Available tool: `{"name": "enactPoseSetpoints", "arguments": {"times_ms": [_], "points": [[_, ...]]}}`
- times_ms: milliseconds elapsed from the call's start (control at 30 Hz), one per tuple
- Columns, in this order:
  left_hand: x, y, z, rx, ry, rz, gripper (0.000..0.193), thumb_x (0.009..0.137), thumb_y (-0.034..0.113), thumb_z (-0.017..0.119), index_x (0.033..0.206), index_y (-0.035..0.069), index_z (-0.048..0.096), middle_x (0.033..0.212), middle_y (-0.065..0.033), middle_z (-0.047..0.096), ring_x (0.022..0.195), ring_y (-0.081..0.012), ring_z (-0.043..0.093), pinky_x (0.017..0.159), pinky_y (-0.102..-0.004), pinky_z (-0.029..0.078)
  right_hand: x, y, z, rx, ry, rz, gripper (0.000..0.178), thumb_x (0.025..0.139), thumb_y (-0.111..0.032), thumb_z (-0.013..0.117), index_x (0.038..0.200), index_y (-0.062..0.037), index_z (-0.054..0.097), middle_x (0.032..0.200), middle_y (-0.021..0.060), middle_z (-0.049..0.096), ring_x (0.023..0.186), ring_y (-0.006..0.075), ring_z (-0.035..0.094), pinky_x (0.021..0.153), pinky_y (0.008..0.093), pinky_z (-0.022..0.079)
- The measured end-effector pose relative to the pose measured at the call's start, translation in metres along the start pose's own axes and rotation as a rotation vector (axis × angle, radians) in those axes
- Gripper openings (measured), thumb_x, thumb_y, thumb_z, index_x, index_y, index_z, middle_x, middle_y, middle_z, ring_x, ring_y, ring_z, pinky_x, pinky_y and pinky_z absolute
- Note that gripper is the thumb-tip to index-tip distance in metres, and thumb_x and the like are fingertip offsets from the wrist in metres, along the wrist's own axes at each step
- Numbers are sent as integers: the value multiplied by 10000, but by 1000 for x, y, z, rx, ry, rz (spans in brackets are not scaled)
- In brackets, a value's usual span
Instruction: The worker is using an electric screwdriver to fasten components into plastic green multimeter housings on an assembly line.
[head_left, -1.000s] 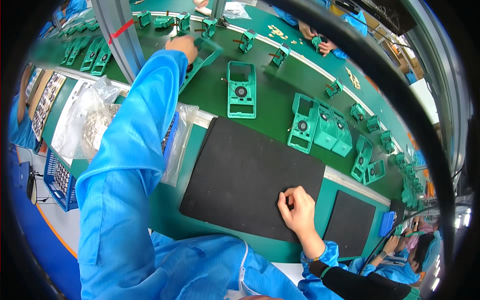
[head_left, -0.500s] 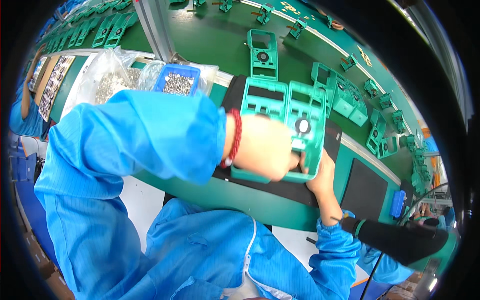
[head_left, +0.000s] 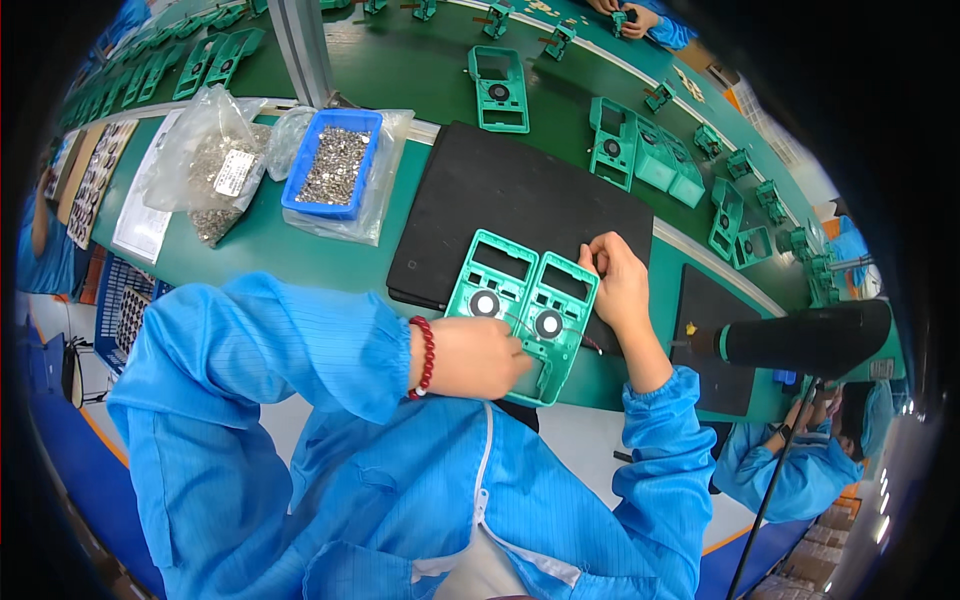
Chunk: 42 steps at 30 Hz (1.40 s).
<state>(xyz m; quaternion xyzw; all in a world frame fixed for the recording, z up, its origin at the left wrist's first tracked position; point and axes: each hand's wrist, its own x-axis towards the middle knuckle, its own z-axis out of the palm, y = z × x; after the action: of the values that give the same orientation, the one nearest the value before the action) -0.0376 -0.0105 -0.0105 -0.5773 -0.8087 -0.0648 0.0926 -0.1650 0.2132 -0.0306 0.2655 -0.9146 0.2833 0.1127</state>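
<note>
Two green plastic housings, a left one (head_left: 497,262) and a right one (head_left: 562,330), lie side by side at the near edge of the black mat. Each carries a round black part with a white centre. My left hand (head_left: 468,358), a red bead bracelet at its wrist, is closed over the lower part of the left housing, hiding much of it. Beside the upper right corner of the right housing, my right hand (head_left: 620,285) has thumb and forefinger drawn together; anything between them is too small to tell. A thin wire (head_left: 592,345) shows by the right housing's edge.
On the left stand a blue bin (head_left: 374,165) of small metal parts and a clear bag (head_left: 215,185) of similar parts. More green housings (head_left: 640,150) sit beyond the black mat (head_left: 500,190). A black padded arm (head_left: 800,342) juts in at right. Co-workers sit nearby.
Both housings have come nearer to me, uncovering the mat beyond. My right hand has left the near edge of the right housing for its upper corner. My left hand has drawn back toward me.
</note>
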Motion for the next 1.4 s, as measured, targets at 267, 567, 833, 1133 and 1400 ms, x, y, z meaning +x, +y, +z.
{"name": "enactPoseSetpoints", "arguments": {"times_ms": [267, 567, 833, 1133, 1400], "points": [[-22, 41, 12, -188, 128, -273, 329, 812, 191, 616, 1110, 53, 612, 1054, -26, 599, 812, -146, 601, 678, -281, 476, 0, 18, 9, 143, 168, 113, 113, 944, -101, 652, 966, -29, 568, 710, 66, 563, 569, 155, 512, 541, 299, 438], [-33, 28, 4, -50, 449, -353, 327, 834, 194, 636, 1136, 70, 629, 1165, -49, 633, 806, -152, 595, 677, -286, 462, 11, 34, -58, 826, 312, 261, 347, 1013, -276, 563, 1198, 18, 557, 910, 77, 624, 803, 146, 591, 751, 288, 495], [-148, -99, -36, 104, 311, -1287, 293, 842, 39, 642, 1128, -3, 593, 976, -193, 595, 951, -409, 603, 802, -471, 506, 13, -134, -126, 990, 157, -320, 932, 897, -561, 643, 1501, 21, 238, 1231, 253, 594, 1114, 333, 626, 993, 434, 485], [-168, -124, -21, 111, 204, -1233, 109, 823, 107, 695, 854, 23, 635, 954, -154, 590, 875, -388, 623, 778, -484, 508, 64, -164, -131, 876, 142, -169, 875, 934, -603, 568, 1503, -10, 268, 1149, 186, 615, 1006, 229, 613, 965, 391, 471], [-166, -102, -29, 9, 521, -1212, 138, 858, 90, 686, 896, 33, 567, 890, -132, 559, 794, -348, 601, 687, -426, 480, 49, -162, -128, 1003, 4, -81, 803, 953, -622, 512, 1471, -40, 316, 1107, 202, 565, 993, 257, 574, 975, 470, 454]]}}
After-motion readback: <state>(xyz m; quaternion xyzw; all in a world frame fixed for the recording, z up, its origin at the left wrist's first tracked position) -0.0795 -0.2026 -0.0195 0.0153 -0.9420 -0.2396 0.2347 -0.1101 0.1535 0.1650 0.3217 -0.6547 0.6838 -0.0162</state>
